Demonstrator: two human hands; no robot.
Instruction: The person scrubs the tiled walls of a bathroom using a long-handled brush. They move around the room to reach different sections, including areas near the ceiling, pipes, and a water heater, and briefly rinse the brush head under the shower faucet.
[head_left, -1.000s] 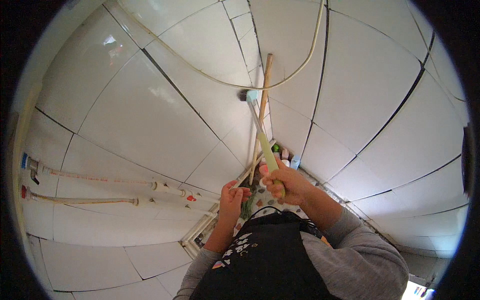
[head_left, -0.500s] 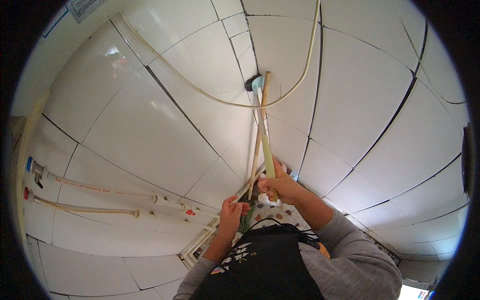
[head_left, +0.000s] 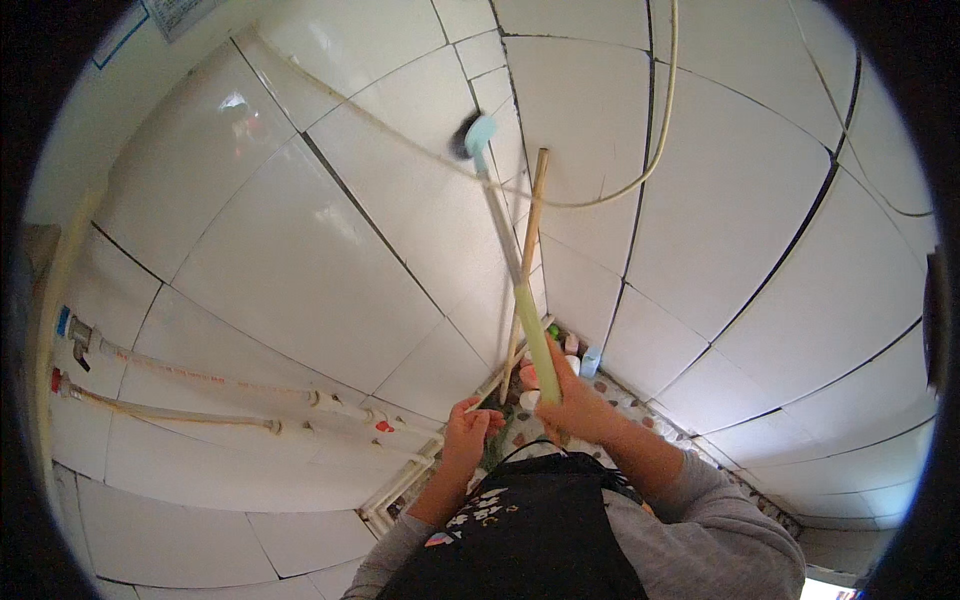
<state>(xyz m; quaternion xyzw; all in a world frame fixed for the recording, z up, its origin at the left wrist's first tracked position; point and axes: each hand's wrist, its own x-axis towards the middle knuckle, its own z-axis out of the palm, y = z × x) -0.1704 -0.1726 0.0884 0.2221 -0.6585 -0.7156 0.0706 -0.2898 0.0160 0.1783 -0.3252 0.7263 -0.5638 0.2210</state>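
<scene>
My right hand (head_left: 575,408) is wrapped round the pale green lower grip of a long-handled scrub brush (head_left: 537,345). Its light blue head with dark bristles reaches up to the white tiled wall (head_left: 390,215) on the left, beside the corner; the bristles are smeared by motion. Lower down, my left hand (head_left: 468,432) hangs near the pipes, fingers loosely bent and apart, with nothing seen in it. Behind the brush, a wooden stick (head_left: 535,210) leans upright in the corner. A pale hose (head_left: 590,203) loops across the walls and passes by the brush's neck.
Low on the left wall run pipes and hoses (head_left: 200,412) from two valves (head_left: 80,340). In the floor corner stand several bottles, one light blue (head_left: 591,361). A patterned floor (head_left: 525,428) shows past my black apron (head_left: 520,530). Another tiled wall (head_left: 740,200) is at right.
The brush head has swung left and up, from the corner onto the left wall. My right hand has dropped slightly, uncovering the bottles. My left hand has barely moved.
</scene>
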